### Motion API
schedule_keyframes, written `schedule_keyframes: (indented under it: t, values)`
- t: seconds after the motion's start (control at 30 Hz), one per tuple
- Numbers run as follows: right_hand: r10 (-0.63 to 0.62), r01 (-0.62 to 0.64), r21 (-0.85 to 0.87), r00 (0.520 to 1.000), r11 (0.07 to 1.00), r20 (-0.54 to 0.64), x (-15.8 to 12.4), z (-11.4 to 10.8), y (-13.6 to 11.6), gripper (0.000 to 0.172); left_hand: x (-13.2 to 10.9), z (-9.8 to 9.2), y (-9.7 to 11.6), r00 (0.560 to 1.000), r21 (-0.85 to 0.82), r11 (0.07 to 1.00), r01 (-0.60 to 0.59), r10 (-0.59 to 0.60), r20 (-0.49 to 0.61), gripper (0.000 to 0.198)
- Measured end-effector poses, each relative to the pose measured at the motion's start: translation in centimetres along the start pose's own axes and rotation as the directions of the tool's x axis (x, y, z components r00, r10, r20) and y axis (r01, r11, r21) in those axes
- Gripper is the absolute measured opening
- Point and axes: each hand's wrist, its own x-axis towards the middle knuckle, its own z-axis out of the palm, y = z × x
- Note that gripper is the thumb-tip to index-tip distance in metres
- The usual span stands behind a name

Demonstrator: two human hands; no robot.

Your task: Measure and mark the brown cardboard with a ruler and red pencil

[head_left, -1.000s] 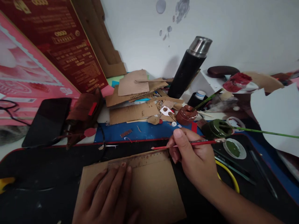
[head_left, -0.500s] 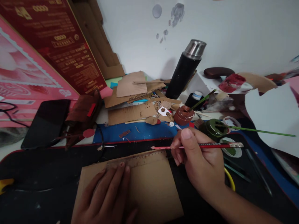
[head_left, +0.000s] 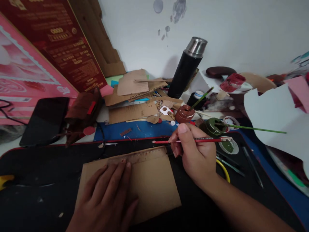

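Observation:
My left hand lies flat with fingers stretched out on a brown cardboard sheet that rests on a black mat. Its fingertips press a ruler along the sheet's far edge. My right hand pinches a red pencil, held level with its tip pointing left just above the sheet's far right corner.
Behind the mat lie cardboard scraps, a black flask, a brown paint pot and a green paint pot with green sticks, a green paint lid, a yellow-handled tool, white paper, a dark phone and red boards.
The right hand with the pencil has shifted slightly left and up along the ruler's end. The left hand stays pressed on the ruler and cardboard. The view has drifted a little.

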Motion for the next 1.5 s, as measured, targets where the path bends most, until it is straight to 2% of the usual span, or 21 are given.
schedule_keyframes:
  t: [0.23, 0.53, 0.73, 1.1, 1.5]
  values:
    - [0.058, -0.051, 0.098, 0.996, 0.994, -0.069, 1.1, -0.1, 0.4, 0.044, 0.2, -0.3, 0.1, 1.0, -0.024, 1.0, 0.003, -0.003, -0.004, 0.065]
    - [0.158, -0.148, 0.108, 0.983, 0.983, -0.09, 1.7, -0.1, 1.2, 0.046, -0.1, -0.2, 0.2, 0.999, -0.043, 0.999, 0.027, -0.026, 0.025, 0.074]
    - [0.211, -0.207, 0.116, 0.977, 0.971, -0.016, 1.6, 0.1, 2.0, 0.048, -0.2, -0.3, 0.2, 0.999, -0.035, 0.999, 0.019, -0.017, 0.035, 0.073]
    - [0.307, -0.308, 0.112, 0.951, 0.945, 0.032, 1.7, 0.1, 2.9, 0.05, -0.1, -0.5, 0.2, 0.998, -0.023, 0.999, 0.028, -0.027, 0.058, 0.074]
    - [0.358, -0.358, 0.183, 0.933, 0.916, 0.03, 2.0, -0.1, 3.7, 0.048, 0.0, -0.5, 0.2, 0.998, -0.047, 0.998, 0.041, -0.039, 0.053, 0.072]
